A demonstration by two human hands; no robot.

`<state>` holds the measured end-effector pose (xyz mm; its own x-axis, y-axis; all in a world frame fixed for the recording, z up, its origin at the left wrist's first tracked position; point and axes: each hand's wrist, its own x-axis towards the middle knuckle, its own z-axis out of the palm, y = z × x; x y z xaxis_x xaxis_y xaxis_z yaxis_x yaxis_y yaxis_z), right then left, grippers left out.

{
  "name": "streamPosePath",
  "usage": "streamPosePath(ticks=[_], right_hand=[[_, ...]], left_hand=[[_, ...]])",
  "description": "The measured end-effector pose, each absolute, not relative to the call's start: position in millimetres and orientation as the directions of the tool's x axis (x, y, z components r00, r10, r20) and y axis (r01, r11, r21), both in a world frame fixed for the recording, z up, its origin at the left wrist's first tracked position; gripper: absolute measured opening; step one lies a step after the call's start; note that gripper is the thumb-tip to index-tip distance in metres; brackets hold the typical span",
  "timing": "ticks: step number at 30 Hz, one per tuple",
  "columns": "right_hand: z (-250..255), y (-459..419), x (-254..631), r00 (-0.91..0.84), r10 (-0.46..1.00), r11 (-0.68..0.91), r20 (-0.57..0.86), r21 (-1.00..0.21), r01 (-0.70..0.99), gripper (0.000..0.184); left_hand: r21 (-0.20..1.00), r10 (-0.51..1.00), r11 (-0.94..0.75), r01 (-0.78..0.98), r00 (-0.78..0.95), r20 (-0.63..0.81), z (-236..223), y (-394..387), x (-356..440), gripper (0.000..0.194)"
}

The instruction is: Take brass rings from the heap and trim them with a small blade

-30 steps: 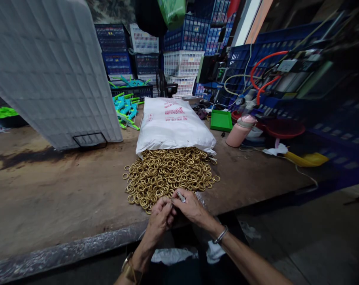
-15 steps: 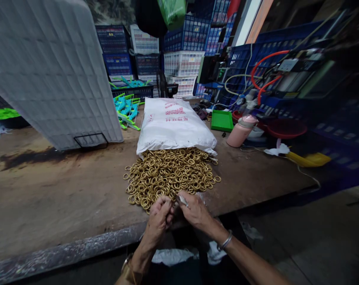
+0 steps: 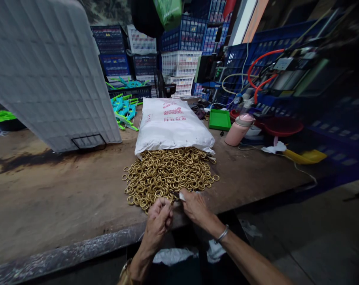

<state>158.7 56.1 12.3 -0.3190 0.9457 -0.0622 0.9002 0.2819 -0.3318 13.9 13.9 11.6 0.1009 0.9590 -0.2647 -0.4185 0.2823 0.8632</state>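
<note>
Head cam: R grip (image 3: 195, 207) closed on tool (image 3: 182, 196); L grip (image 3: 159, 217) curled, can't tell if holding; both nr rings (image 3: 164, 174).

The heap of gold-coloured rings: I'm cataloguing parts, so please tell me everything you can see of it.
The heap of small, round, gold-coloured rings looks metallic, though the material is uncertain. Its many open rings lie loose and overlapping at mixed angles, with a few strays along the edges. It rests on the brown wooden-looking table, against the near end of the printed white sack. Both hands are at its near edge; contact is unclear.
</note>
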Motion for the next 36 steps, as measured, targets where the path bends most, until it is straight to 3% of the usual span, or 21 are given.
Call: streamPosePath(ticks=[2,5,8,10,13,16,21,25,30,33,36], right_hand=[[11,62,164,-0.243,0.97,0.221,-0.014,-0.365,0.904,0.019],[9,65,162,-0.168,0.985,0.165,0.047,-0.569,0.806,0.014],[9,60,151,-0.178,0.98,0.029,-0.085,-0.828,0.559,0.026],[10,54,143,-0.268,0.932,-0.134,-0.242,-0.921,0.366,0.033],[13,48,136,-0.4,0.847,-0.302,-0.35,-0.936,0.179,0.037],[16,49,133,-0.406,0.862,-0.272,-0.305,-0.952,0.136,0.031],[15,53,134,-0.255,0.965,0.012,-0.062,-0.96,0.279,0.021],[13,52,136,-0.274,0.959,0.173,0.067,-0.907,0.383,0.02],[14,48,134,-0.266,0.963,0.15,0.039,-0.9,0.41,0.02],[14,48,133,-0.257,0.966,0.118,0.007,-0.899,0.421,0.023],[13,48,133,-0.271,0.961,0.072,-0.051,-0.902,0.426,0.028]], left_hand=[[0.846,0.959,0.283,-0.452,0.134,-0.249,19,12,13,0.025],[0.785,0.95,0.311,-0.536,0.187,-0.249,26,12,13,0.024],[0.732,0.939,0.343,-0.589,0.215,-0.267,25,15,14,0.023],[0.724,0.939,0.343,-0.598,0.216,-0.267,23,16,15,0.021],[0.745,0.939,0.343,-0.572,0.214,-0.269,20,16,16,0.023],[0.775,0.94,0.338,-0.534,0.164,-0.298,15,15,15,0.028],[0.776,0.932,0.33,-0.538,0.054,-0.359,6,16,12,0.032],[0.783,0.937,0.299,-0.545,0.013,-0.349,4,16,11,0.031],[0.838,0.955,0.278,-0.469,0.039,-0.295,2,15,11,0.028],[0.911,0.965,0.24,-0.335,-0.023,-0.262,2,16,11,0.027],[0.987,0.988,0.069,-0.148,-0.13,-0.088,3,16,11,0.021]])
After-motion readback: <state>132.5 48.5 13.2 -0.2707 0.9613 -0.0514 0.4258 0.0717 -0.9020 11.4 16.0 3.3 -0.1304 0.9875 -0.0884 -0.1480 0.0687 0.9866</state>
